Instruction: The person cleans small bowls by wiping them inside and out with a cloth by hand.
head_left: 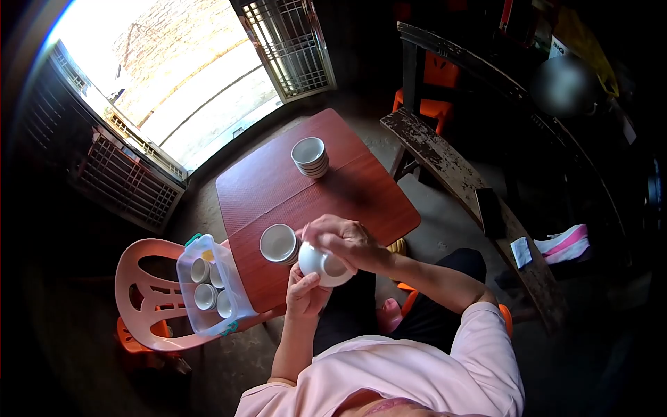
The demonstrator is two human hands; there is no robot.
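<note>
A white bowl [325, 267] is tilted on its side above the table's near edge, its foot facing right. My left hand [306, 290] grips it from below with the thumb on its outside. Over its top lies my right hand [345, 240], fingers bent against the bowl and slightly blurred. Just left of it a stack of white bowls [279, 243] stands upright on the red-brown table [257, 187]. Farther back on the same table is a taller stack of white bowls [310, 157].
A clear plastic bin [242, 300] with several cups or bowls rests on a pink chair [132, 295] at the left. On the right, a worn wooden bench [445, 163] carries a dark phone-like object [490, 213] and a white packet [521, 252].
</note>
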